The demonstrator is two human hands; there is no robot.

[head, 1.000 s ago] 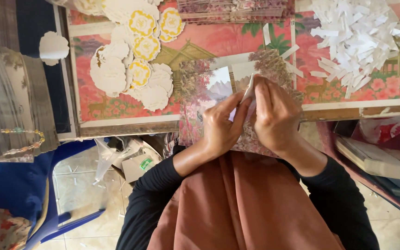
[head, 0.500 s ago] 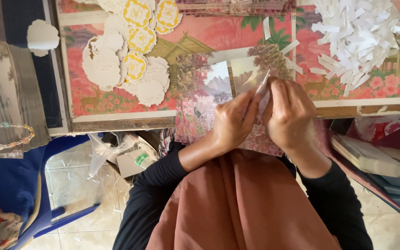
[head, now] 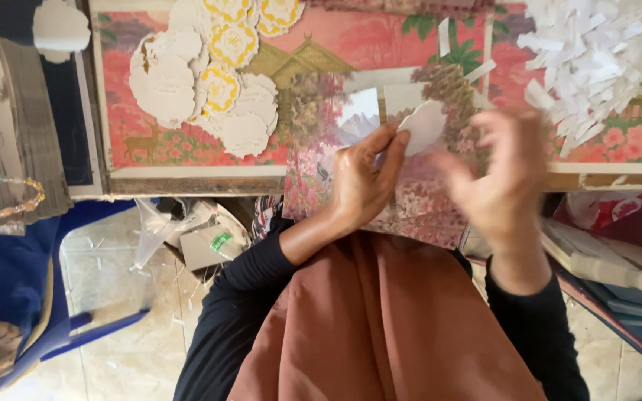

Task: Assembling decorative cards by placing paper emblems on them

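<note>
In the head view, the left hand (head: 362, 186) pinched a small white scalloped paper piece (head: 423, 126) between thumb and fingertips, just above the near edge of the surface (head: 195, 182); the paper piece stood out past the fingers, tilted, over a flowered pink sheet (head: 410, 212) that hung off that edge toward the person's lap; the right hand (head: 503, 186) was blurred, its fingers spread loosely and apart from the paper piece, grasping nothing that could be made out; whether it touched the sheet could not be told; both forearms wore black sleeves (head: 250, 271) above a rust-brown garment (head: 380, 327).

Farther along the surface, toward its far left corner, lay a pile of scalloped cut-outs (head: 202, 82), some plain white and some with yellow centres, overlapping one another on the pink patterned cover; at the far right corner lay a heap of narrow white paper strips (head: 596, 59); a single white cut-out (head: 59, 28) lay apart, beyond the left edge.

A string of beads (head: 5, 199) rested on grey cloth at the far left; below the surface, crumpled plastic wrapping (head: 176, 230) lay on the tiled floor beside a blue chair (head: 31, 297); stacked books (head: 611, 271) sat under the right edge.
</note>
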